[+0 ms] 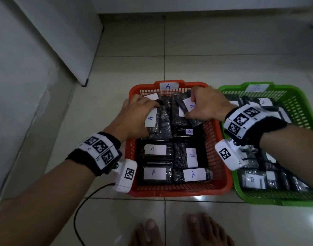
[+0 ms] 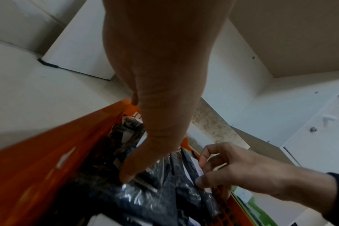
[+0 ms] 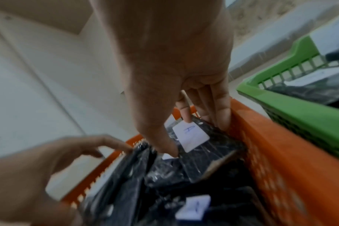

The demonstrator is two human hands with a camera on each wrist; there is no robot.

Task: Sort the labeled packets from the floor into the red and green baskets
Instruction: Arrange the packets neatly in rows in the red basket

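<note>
Both hands work at the red basket's (image 1: pixel 221 185) far edge: left hand (image 1: pixel 136 114) and right hand (image 1: pixel 205 107) each grip an A packet (image 1: pixel 189 105). Crowded stacking may tip one onto the floor.

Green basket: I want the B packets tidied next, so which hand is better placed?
Probably the right hand: it works at the red basket's right side, beside the green basket. The left hand is farther off.
</note>
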